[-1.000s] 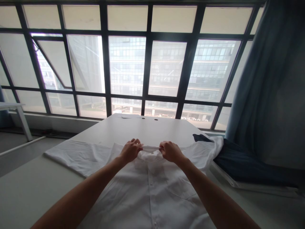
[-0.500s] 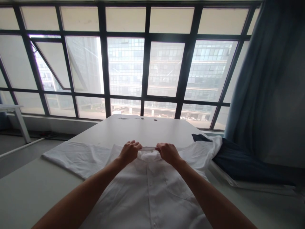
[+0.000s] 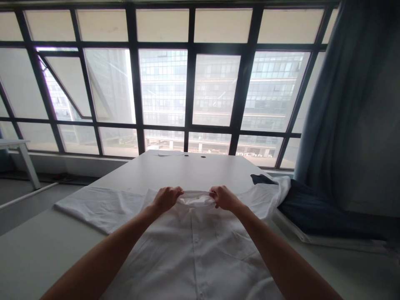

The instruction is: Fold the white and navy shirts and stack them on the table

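Observation:
A white button-up shirt [image 3: 193, 250] lies front side up on the table, its collar at the far end and its button placket running toward me. My left hand [image 3: 167, 197] pinches the left side of the collar [image 3: 196, 194]. On the collar's right side, my right hand [image 3: 225, 198] pinches the fabric between thumb and fingers. The collar band stretches between both hands. One sleeve [image 3: 93, 204] spreads out to the left; the other sleeve [image 3: 268, 193] reaches right and rests partly against dark cloth.
Dark navy cloth [image 3: 318, 212] lies over white material at the table's right. The white table [image 3: 175, 173] extends to the large windows. A blue-grey curtain [image 3: 331, 125] hangs on the right. Another white table [image 3: 18, 143] stands at far left.
My hands have moved apart along the collar, the left one leftward and the right one rightward. More of the collar band shows between them.

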The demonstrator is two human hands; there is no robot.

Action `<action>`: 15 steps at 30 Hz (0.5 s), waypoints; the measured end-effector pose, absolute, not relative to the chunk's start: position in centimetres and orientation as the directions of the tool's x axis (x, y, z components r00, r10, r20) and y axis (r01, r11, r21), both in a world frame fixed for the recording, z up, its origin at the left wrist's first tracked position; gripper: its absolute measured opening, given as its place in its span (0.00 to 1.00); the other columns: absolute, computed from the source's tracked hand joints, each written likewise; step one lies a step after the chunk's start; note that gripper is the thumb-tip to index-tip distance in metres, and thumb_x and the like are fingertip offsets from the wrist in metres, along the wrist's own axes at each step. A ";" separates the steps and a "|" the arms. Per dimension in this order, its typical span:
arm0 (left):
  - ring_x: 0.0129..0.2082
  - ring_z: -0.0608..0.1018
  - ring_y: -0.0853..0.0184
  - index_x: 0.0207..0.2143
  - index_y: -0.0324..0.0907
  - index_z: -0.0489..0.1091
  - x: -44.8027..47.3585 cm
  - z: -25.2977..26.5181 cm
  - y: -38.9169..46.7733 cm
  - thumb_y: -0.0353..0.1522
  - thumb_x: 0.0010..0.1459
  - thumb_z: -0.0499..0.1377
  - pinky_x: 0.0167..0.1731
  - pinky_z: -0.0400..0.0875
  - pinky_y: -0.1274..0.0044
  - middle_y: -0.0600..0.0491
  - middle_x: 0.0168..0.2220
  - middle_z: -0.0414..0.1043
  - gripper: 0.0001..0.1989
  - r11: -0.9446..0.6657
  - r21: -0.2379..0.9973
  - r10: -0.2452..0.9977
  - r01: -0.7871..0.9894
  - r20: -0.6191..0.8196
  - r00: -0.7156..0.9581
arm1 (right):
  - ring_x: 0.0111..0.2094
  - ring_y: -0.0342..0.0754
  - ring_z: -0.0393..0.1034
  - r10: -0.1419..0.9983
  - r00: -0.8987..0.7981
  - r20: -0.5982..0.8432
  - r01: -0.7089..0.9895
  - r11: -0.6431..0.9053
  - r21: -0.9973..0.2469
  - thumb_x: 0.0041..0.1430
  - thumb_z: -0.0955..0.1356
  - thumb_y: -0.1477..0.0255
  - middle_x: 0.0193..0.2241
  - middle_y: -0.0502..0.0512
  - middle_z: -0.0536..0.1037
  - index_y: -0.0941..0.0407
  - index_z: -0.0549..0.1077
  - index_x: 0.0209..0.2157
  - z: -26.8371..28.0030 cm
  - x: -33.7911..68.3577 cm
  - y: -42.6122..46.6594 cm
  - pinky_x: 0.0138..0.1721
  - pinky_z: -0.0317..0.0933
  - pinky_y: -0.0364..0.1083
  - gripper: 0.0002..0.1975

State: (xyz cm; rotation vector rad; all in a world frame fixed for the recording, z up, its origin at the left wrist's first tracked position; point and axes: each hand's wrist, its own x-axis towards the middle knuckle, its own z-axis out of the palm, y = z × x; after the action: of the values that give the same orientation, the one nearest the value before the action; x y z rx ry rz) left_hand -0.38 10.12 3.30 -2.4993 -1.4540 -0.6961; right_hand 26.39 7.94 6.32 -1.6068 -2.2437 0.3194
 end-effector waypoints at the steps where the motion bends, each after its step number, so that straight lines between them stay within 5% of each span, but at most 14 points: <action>1: 0.39 0.82 0.59 0.47 0.44 0.74 -0.5 3.4 10.2 0.38 0.70 0.49 0.39 0.74 0.71 0.47 0.38 0.81 0.16 -0.544 0.113 0.750 0.831 0.510 0.421 | 0.24 0.46 0.75 0.949 -0.277 0.151 0.862 0.315 -0.397 0.69 0.60 0.74 0.22 0.56 0.78 0.60 0.77 0.39 6.3 26.5 8.0 0.30 0.62 0.40 0.14; 4: 0.49 0.78 0.60 0.54 0.45 0.71 -1.4 3.8 10.8 0.40 0.70 0.50 0.48 0.73 0.69 0.47 0.50 0.77 0.18 -0.715 0.104 0.607 0.691 0.583 0.540 | 0.31 0.50 0.76 0.962 -0.158 0.221 0.939 0.215 -0.267 0.69 0.62 0.72 0.30 0.59 0.80 0.60 0.76 0.42 6.6 26.5 7.9 0.33 0.62 0.42 0.12; 9: 0.57 0.72 0.56 0.59 0.53 0.69 -3.2 4.6 11.5 0.42 0.63 0.60 0.55 0.69 0.62 0.46 0.64 0.62 0.22 -0.820 0.040 0.525 0.571 0.450 0.722 | 0.46 0.55 0.70 0.894 -0.167 0.417 0.986 0.160 0.052 0.61 0.63 0.81 0.45 0.64 0.76 0.60 0.73 0.48 7.3 24.5 6.5 0.44 0.59 0.47 0.15; 12: 0.59 0.70 0.55 0.60 0.58 0.67 -3.6 5.2 11.3 0.36 0.60 0.65 0.58 0.66 0.60 0.48 0.69 0.54 0.27 -0.812 0.034 0.550 0.583 0.383 0.742 | 0.45 0.54 0.68 0.879 -0.193 0.437 0.981 0.168 0.096 0.56 0.62 0.86 0.46 0.65 0.74 0.61 0.72 0.47 7.7 23.4 5.8 0.46 0.58 0.48 0.19; 15: 0.62 0.67 0.53 0.52 0.59 0.75 -3.5 5.6 10.9 0.32 0.57 0.67 0.59 0.63 0.58 0.52 0.69 0.54 0.21 -0.799 -0.006 0.567 0.601 0.323 0.757 | 0.45 0.55 0.67 0.879 -0.184 0.440 0.983 0.156 0.099 0.57 0.61 0.87 0.47 0.67 0.72 0.62 0.74 0.45 7.9 23.1 5.6 0.46 0.58 0.50 0.18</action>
State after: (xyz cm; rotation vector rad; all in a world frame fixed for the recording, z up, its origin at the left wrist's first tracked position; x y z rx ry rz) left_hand -3.50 10.89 5.58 -2.8420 -0.9481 -0.4686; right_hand 23.07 5.63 7.88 -1.7986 -2.1569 -0.5313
